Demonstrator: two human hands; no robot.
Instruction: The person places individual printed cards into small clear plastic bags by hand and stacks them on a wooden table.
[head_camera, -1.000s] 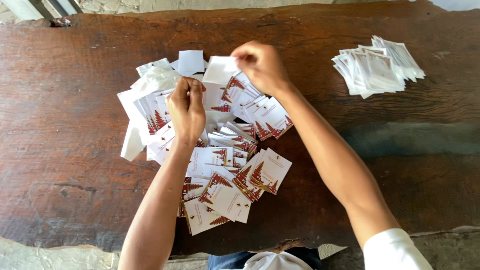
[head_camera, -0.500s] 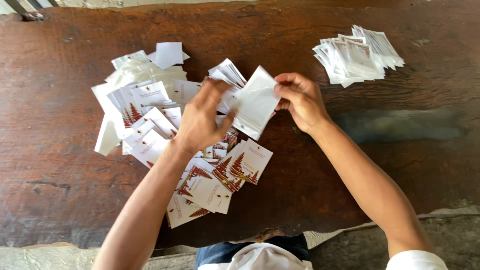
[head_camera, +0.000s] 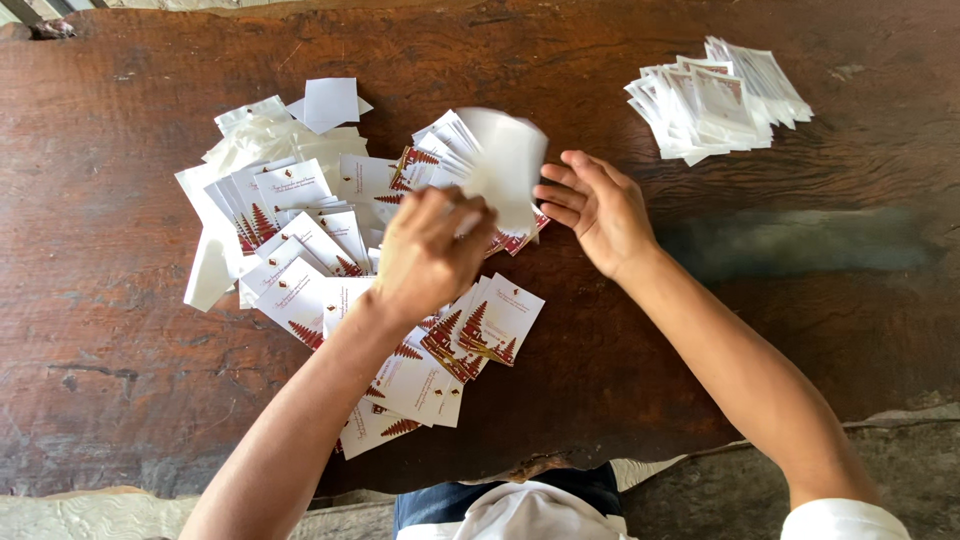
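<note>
My left hand (head_camera: 430, 250) grips the lower edge of a white square card or sleeve (head_camera: 505, 165), blurred by motion, above a loose heap of white cards printed with red triangular patterns (head_camera: 330, 260). My right hand (head_camera: 600, 210) hovers beside the card's right edge, fingers spread and touching or nearly touching it. Both hands are over the middle of a dark wooden table (head_camera: 150, 400). Clear plastic sleeves (head_camera: 250, 140) lie at the heap's upper left.
A neater stack of sleeved cards (head_camera: 720, 95) lies at the table's upper right. A single blank white square (head_camera: 330, 100) rests at the heap's top. The table's front edge runs just above my lap. Bare wood lies left and right of the heap.
The right hand picked a white card from the heap's top and brought it toward the middle; the left hand rose off the heap and took hold of it. The right hand's fingers have opened.
</note>
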